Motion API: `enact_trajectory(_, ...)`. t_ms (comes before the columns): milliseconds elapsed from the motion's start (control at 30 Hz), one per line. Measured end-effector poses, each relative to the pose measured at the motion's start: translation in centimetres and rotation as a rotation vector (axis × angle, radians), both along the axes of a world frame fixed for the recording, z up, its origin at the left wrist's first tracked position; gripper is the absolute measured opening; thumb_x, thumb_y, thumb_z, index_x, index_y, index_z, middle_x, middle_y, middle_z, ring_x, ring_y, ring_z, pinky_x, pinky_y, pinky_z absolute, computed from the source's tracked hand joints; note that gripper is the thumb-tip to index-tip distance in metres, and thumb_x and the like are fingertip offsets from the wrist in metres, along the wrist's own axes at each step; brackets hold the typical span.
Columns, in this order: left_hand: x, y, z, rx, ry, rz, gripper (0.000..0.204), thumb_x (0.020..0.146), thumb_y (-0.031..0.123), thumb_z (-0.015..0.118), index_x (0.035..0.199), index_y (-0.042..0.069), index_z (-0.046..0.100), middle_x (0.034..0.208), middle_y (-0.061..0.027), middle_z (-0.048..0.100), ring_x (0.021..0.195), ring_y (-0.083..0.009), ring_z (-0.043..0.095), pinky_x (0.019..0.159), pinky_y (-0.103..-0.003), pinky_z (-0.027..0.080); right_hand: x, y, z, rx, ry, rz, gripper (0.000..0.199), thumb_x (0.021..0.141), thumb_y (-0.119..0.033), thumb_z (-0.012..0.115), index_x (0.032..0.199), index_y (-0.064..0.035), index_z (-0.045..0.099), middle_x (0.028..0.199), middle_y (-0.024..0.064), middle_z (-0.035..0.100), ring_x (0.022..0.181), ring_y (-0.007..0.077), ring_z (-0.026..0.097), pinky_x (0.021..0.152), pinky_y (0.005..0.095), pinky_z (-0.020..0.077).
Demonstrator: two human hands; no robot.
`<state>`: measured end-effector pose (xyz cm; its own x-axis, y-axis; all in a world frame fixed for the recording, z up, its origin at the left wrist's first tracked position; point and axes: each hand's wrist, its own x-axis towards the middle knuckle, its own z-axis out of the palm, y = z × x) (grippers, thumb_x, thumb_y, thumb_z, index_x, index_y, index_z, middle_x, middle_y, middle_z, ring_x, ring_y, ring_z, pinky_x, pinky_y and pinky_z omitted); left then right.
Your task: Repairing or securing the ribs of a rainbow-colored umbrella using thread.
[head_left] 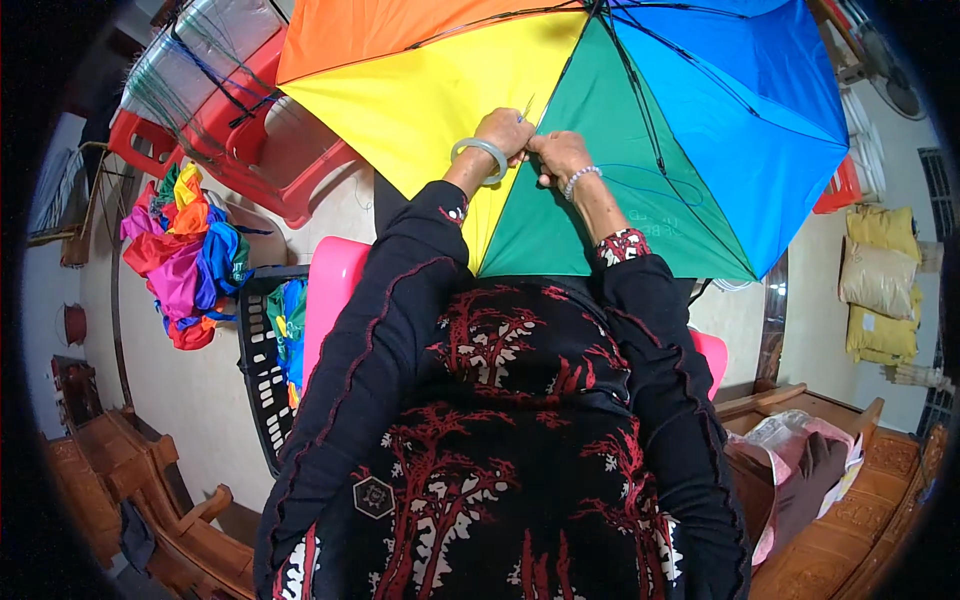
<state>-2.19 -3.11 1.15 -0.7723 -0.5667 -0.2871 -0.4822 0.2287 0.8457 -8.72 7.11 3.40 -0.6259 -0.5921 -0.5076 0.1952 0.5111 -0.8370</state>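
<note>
Hands, two: left hand (pixel 504 131) and right hand (pixel 558 152) pinch one rainbow umbrella (pixel 640 150).

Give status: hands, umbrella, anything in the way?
Left hand and right hand both pinching the umbrella canopy at the yellow-green seam. Thin needle-like piece at left fingers, unclear. Umbrella open, across the lap. Nothing blocking.

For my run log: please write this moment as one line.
left hand: pinching umbrella seam | right hand: same seam | needle: between hands
</note>
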Motion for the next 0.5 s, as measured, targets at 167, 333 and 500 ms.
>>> enact_trajectory(167, -0.5, -0.3, -1.1, -0.446, 0.007, 0.044, 0.026, 0.072, 0.021, 0.049, 0.069, -0.001, 0.062, 0.058, -0.0169, 0.059, 0.055, -0.0257, 0.060, 0.058, -0.034, 0.049, 0.3, -0.2, -1.6, -0.038, -0.088, -0.031, 0.024, 0.072, -0.008, 0.061, 0.055, -0.0064, 0.044, 0.046, 0.0003, 0.038, 0.035, 0.0108, 0.035, 0.028, 0.0277, 0.0347)
enact_trajectory(333, -0.5, -0.7, -1.1, -0.375, -0.038, 0.121, 0.028, 0.071, 0.023, 0.050, 0.071, -0.003, 0.063, 0.062, -0.0193, 0.060, 0.060, -0.0279, 0.061, 0.061, -0.035, 0.049, 0.9, -0.4, -1.7, -0.034, -0.072, -0.039, 0.025, 0.072, -0.009, 0.062, 0.055, -0.0074, 0.043, 0.047, -0.0002, 0.038, 0.035, 0.0102, 0.035, 0.029, 0.0270, 0.0347)
enact_trajectory(500, -0.4, -0.5, -0.6, 0.154, 0.038, 0.278, 0.021, 0.071, 0.015, 0.051, 0.065, -0.004, 0.059, 0.055, -0.0158, 0.057, 0.047, -0.0235, 0.055, 0.048, -0.034, 0.044, 1.0, 0.2, -1.7, -0.064, -0.116, -0.024, 0.026, 0.071, -0.012, 0.066, 0.056, -0.0067, 0.046, 0.048, -0.0002, 0.040, 0.036, 0.0098, 0.036, 0.029, 0.0262, 0.0351)
